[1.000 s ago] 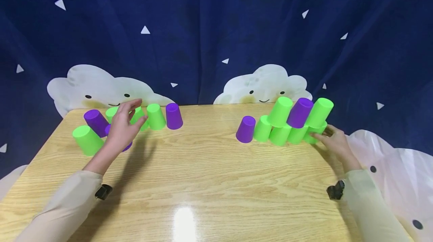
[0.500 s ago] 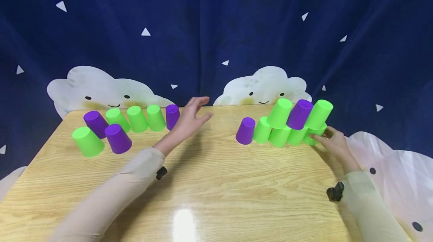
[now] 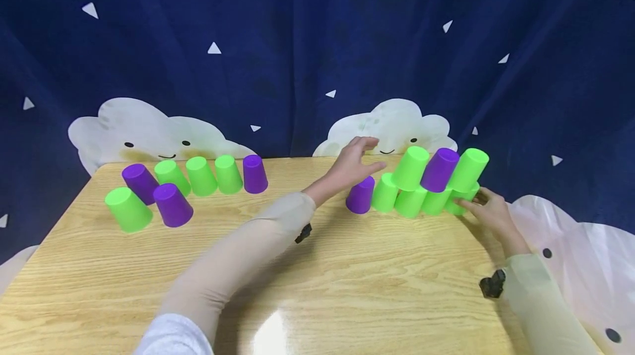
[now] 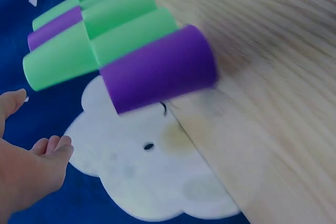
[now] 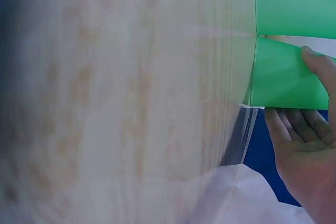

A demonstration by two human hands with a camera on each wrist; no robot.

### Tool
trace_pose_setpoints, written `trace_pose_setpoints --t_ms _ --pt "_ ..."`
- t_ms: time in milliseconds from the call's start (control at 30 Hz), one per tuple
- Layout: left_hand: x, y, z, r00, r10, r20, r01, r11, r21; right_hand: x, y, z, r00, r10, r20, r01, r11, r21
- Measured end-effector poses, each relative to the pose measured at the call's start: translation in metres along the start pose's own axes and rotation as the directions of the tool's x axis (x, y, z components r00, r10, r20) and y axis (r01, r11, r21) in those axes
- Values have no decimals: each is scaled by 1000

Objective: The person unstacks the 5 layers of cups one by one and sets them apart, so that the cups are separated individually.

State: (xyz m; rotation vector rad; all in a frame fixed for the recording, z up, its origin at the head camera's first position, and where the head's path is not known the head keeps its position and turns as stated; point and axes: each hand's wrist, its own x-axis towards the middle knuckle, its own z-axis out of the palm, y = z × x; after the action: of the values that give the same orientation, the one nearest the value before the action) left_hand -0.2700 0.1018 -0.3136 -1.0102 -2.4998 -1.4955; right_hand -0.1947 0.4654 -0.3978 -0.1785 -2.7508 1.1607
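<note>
Cups (image 3: 200,176), upside down, tapered, green and purple plastic, seven in all, stand towards the far left corner of the wood-grain table (image 3: 317,278). Through the cameras I see the left hand (image 3: 349,168) raised near the far edge, thumb and fingers apart, holding nothing, near a tapered purple plastic cup (image 3: 360,199) that begins a row of five. Three upper cups (image 3: 440,170) rest on it. Near the right edge, I watch the right hand (image 3: 491,214) grip the row's last tapered green plastic cup (image 5: 283,77).
</note>
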Motion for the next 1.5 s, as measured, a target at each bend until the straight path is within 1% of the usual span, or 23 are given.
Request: trace_pose_setpoints --t_ms 67,133,267,367,433,533,700,900,1067,1267,1367,1500 --pt "9 7 10 1000 -1 18 1 1000 9 -1 1 0 1000 5 0 -5 1000 -3" --pt "17 14 18 1000 -5 26 5 1000 0 -2 2 0 1000 7 -4 -7 1000 -5" --pt "28 22 34 999 -28 33 29 999 -24 -1 2 0 1000 -2 0 2 1000 6" --pt "33 25 43 998 -36 44 36 999 -16 0 3 1 1000 1 5 -1 1000 18" --pt "35 27 48 998 -28 50 28 1000 0 0 3 1 1000 9 6 -9 1000 23" --pt "38 29 51 998 -13 53 12 1000 15 1 3 1 1000 15 2 -15 1000 26" --pt "40 29 53 998 -15 58 14 1000 17 2 3 1 1000 9 -6 -9 1000 18" --pt "40 28 55 997 -32 65 34 999 -42 1 4 1 1000 12 -2 -12 1000 9" --pt "39 28 54 999 -28 46 32 996 -79 1 5 2 1000 5 -8 -5 1000 1" --pt "35 28 43 1000 -19 10 20 985 -169 2 5 3 1000 1 -12 -1 1000 -5" --pt "32 28 34 1000 -24 -14 20 977 -212 1 5 2 1000 0 -14 0 1000 -5" --pt "24 28 20 998 -37 -43 25 970 -242 0 5 1 1000 2 -6 -2 1000 2"
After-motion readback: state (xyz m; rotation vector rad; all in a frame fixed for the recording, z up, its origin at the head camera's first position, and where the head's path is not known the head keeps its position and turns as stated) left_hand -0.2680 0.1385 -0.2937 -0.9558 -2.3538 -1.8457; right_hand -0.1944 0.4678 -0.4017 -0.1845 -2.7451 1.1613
